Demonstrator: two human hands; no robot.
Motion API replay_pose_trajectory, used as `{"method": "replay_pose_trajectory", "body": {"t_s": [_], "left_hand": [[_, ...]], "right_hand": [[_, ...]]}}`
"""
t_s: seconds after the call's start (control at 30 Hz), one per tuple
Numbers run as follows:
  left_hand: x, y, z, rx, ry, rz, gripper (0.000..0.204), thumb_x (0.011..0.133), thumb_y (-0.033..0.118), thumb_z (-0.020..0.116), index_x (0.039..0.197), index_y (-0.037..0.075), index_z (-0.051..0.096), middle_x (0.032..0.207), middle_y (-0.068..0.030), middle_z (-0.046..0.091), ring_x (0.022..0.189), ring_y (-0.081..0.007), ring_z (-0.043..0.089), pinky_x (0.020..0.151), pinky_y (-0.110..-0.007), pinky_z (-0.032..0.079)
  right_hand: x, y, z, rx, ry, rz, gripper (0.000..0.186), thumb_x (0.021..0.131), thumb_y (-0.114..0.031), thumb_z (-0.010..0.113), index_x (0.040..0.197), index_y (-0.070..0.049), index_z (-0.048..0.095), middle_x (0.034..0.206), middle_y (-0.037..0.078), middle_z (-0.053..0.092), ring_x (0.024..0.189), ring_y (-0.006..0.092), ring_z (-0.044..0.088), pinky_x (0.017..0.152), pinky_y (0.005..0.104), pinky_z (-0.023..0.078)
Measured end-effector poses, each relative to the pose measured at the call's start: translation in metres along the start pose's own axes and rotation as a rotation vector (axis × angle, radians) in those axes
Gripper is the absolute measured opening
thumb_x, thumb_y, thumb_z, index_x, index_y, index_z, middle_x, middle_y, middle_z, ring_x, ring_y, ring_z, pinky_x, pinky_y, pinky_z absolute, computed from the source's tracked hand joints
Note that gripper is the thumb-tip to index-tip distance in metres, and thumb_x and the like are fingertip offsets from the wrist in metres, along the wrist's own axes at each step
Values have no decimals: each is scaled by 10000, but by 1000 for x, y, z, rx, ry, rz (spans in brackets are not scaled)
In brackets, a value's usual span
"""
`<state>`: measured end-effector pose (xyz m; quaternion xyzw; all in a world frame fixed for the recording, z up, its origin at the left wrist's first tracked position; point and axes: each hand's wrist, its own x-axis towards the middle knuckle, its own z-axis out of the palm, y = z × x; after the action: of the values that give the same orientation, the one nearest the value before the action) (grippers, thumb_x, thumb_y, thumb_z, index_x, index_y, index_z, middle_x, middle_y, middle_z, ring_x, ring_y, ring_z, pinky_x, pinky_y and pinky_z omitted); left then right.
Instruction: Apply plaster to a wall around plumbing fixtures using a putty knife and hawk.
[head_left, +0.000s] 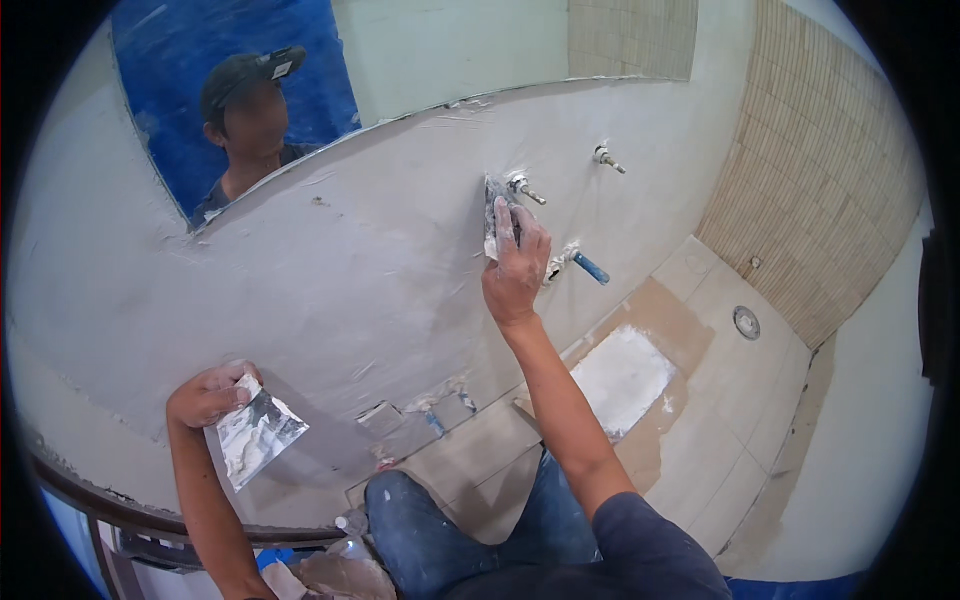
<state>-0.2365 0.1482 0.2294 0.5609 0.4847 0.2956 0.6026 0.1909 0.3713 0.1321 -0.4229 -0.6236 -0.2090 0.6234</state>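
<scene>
My left hand (213, 394) is closed on a flat metal putty knife (262, 440), held low in front of the wall. White paste is smeared over its blade, and white residue marks my fingers. Higher up, my right hand (520, 262) grips a second putty knife (490, 220), its paste-covered blade laid against the grey-white plastered wall (350, 260). That blade sits just left of a metal valve stem (530, 190) coming out of the wall. Below and right of the stem, beside my right hand, a blue pipe stub (591, 268) sticks out.
Another valve stem (609, 160) protrudes farther right. A mirror (450, 50) spans the upper wall. Blue-marked pipe openings (434, 424) sit low in the wall. On the tiled floor lie cardboard with white powder (625, 375) and a round drain (747, 322). A bag (340, 578) rests by my left leg.
</scene>
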Motion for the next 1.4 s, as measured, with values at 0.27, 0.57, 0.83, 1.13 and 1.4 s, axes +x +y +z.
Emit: {"method": "replay_pose_trajectory", "body": {"t_s": [0.27, 0.57, 0.83, 1.13, 1.4], "left_hand": [[2, -2, -1, -29, -49, -3, 278, 964, 212, 727, 1117, 17, 600, 967, -48, 677, 862, -115, 644, 745, -279, 517], [3, 1, 1, -4, -55, -4, 270, 966, 208, 722, 1110, 17, 599, 943, -37, 673, 857, -106, 641, 738, -266, 513], [5, 1, -1, 22, -68, 8, 221, 986, 184, 697, 1094, 21, 594, 958, -38, 684, 854, -96, 641, 737, -264, 510], [1, -1, -2, 1, -64, 19, 236, 974, 195, 713, 1091, 24, 601, 966, -51, 692, 855, -104, 653, 742, -274, 526], [7, -1, 3, -26, -76, 10, 246, 957, 187, 712, 1088, 10, 603, 959, -57, 691, 846, -114, 656, 737, -277, 525]], "right_hand": [[-36, -18, -18, 70, -133, -24, 669, 807, 72, 608, 1455, -94, 586, 1308, 167, 591, 1142, 356, 537, 994, 456, 421], [-2, -7, -16, 134, -35, 95, 655, 825, 90, 551, 1466, -39, 554, 1304, 200, 571, 1126, 389, 523, 1011, 467, 412], [7, -63, 6, 106, 30, 177, 676, 803, 69, 569, 1469, -46, 551, 1308, 195, 549, 1162, 399, 508, 996, 480, 427], [-42, -86, -30, 197, -200, -149, 597, 804, -14, 654, 1397, -76, 630, 1273, 163, 612, 1140, 355, 567, 984, 470, 451], [-42, 44, -24, 297, -1, 519, 347, 1018, -77, 520, 1331, 52, 599, 1229, 214, 626, 1185, 424, 560, 1058, 466, 419]]}}
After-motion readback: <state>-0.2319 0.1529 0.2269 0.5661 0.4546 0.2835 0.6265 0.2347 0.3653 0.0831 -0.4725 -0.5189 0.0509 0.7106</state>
